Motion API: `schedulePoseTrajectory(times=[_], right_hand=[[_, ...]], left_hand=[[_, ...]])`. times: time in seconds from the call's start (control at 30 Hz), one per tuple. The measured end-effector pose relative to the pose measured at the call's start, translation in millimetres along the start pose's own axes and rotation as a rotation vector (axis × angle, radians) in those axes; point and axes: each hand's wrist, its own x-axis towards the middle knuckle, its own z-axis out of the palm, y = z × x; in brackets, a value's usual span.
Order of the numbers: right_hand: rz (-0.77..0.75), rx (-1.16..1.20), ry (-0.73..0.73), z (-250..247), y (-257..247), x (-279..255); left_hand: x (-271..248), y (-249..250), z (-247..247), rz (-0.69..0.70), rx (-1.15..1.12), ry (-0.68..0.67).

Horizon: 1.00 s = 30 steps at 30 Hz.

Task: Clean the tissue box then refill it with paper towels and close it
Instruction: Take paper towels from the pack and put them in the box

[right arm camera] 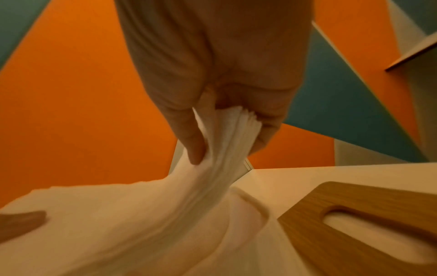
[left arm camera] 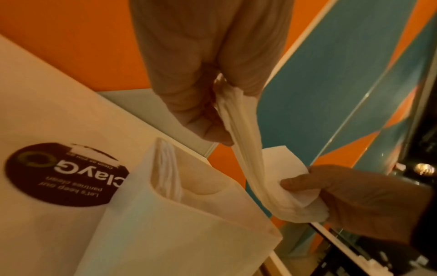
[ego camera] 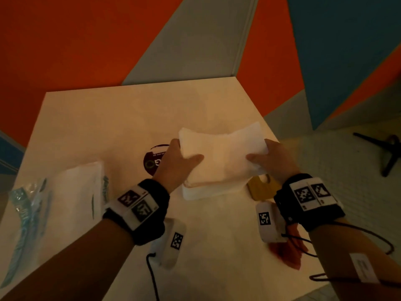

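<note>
Both hands hold a thick stack of white paper towels (ego camera: 221, 148) level above the open white tissue box (ego camera: 208, 193) in the middle of the table. My left hand (ego camera: 186, 151) pinches the stack's left end, thumb on top. My right hand (ego camera: 260, 152) pinches the right end the same way. In the left wrist view the stack (left arm camera: 246, 149) sags between the hands over the box (left arm camera: 189, 224), and some folded sheets stand inside against its wall. The wooden lid (ego camera: 262, 189) with a slot lies on the table right of the box, also seen in the right wrist view (right arm camera: 378, 214).
An opened pack of paper towels (ego camera: 76, 192) in clear wrap lies at the table's left. A red cloth (ego camera: 288, 250) sits near the front right under my right wrist. A dark round sticker (ego camera: 152, 161) marks the tabletop. A black tripod (ego camera: 388, 148) stands on the floor to the right.
</note>
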Motion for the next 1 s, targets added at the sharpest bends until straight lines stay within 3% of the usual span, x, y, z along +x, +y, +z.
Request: schedulePoseTrajectory(times=[0.2, 0.4, 0.6, 0.73, 0.8, 0.87, 0.93, 1.0], right_hand=[[-0.009, -0.171, -0.105, 2.0, 1.8, 26.5], [-0.123, -0.528, -0.297, 17.3, -2.8, 35.0], [-0.289, -0.786, -0.261, 21.6, 0.0, 35.3], [-0.329, -0.869, -0.277, 26.5, 3.8, 36.7], [-0.359, -0.898, -0.264, 28.7, 7.3, 38.1], [-0.376, -0.922, -0.235, 27.2, 10.2, 40.8], [-0.357, -0.921, -0.218, 24.2, 12.5, 43.7], [-0.35, -0.896, -0.197, 24.0, 16.9, 43.9]], left_hand=[[16.9, -2.0, 16.9, -0.002, 0.243, 0.11], [22.8, -23.6, 21.2, -0.103, 0.53, 0.08], [34.6, -38.4, 32.8, 0.036, 1.223, -0.017], [31.3, -39.4, 34.5, 0.029, 1.458, 0.051], [26.9, -33.0, 31.9, 0.115, 1.481, 0.123], [26.1, -30.6, 27.7, 0.344, 1.427, 0.146], [26.8, -30.5, 19.2, 0.515, 1.414, 0.035], [30.7, -33.5, 8.0, 0.567, 1.514, -0.104]])
